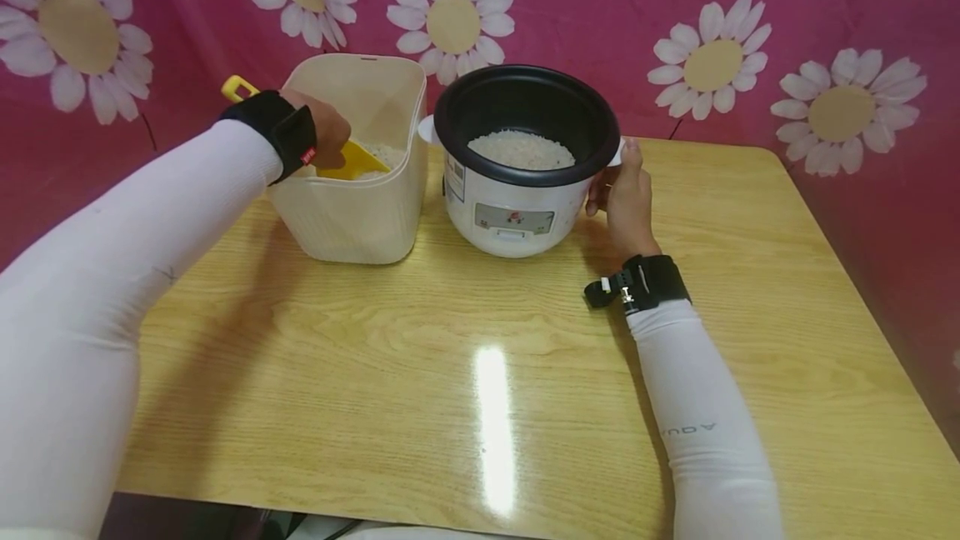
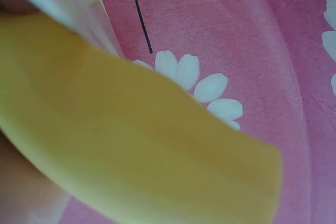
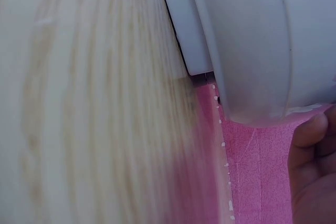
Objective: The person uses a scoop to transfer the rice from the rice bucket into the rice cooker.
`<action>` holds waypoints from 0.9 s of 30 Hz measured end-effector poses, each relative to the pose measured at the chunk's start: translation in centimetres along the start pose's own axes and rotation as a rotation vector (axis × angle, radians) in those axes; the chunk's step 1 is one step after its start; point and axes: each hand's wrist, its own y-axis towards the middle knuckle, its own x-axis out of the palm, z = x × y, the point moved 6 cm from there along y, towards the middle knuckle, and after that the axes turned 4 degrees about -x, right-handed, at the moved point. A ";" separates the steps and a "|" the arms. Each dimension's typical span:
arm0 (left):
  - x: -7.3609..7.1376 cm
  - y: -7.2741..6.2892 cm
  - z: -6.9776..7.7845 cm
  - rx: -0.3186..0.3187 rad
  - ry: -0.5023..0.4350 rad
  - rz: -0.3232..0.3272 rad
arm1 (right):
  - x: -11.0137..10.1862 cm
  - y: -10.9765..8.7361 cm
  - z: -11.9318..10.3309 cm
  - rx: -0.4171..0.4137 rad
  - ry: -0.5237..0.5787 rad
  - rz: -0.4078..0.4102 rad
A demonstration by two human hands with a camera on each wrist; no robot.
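My left hand [image 1: 327, 130] grips a yellow scoop [image 1: 356, 162] inside a cream plastic bin [image 1: 345, 227], where white rice [image 1: 386, 157] shows beyond the scoop's edge. In the left wrist view the blurred yellow scoop [image 2: 157, 135] fills much of the picture. To the right of the bin stands a white rice cooker [image 1: 465, 219], lidless, with a black inner pot [image 1: 525, 90] and a layer of rice [image 1: 521, 148] at its bottom. My right hand [image 1: 630, 202] holds the cooker's right side handle [image 1: 618, 153], fingers curled under it.
Both containers stand near the back of a wooden table [image 1: 420, 373]. Behind it hangs a pink cloth [image 1: 577, 7] with large white daisies. The bin and the cooker's left handle [image 1: 428, 130] are very close together. The table's front edge runs along the bottom.
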 end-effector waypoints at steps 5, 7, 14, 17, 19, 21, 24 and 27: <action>0.0 0.1 0.0 0.000 0.008 0.000 | 0.0 -0.1 0.0 0.004 0.002 -0.001; 0.0 0.2 0.0 0.001 0.009 0.000 | 0.0 0.0 0.0 0.004 0.000 0.002; 0.0 0.4 -0.1 -0.014 -0.012 0.001 | -0.2 0.0 0.1 0.011 0.010 0.015; -0.1 0.4 -0.1 -0.013 -0.018 0.003 | -0.3 0.0 0.1 0.015 0.002 0.016; -0.2 0.4 -0.2 -0.010 -0.021 0.003 | -0.4 0.0 0.1 0.011 -0.002 0.018; -0.2 0.4 -0.2 -0.003 -0.032 -0.002 | -0.4 0.0 0.1 0.012 0.017 0.020; -0.1 0.5 -0.3 -0.002 -0.047 0.000 | -0.2 0.0 0.0 0.010 0.046 0.021; 0.0 0.9 -0.5 0.016 -0.031 0.016 | -0.2 0.0 0.2 0.014 0.063 0.025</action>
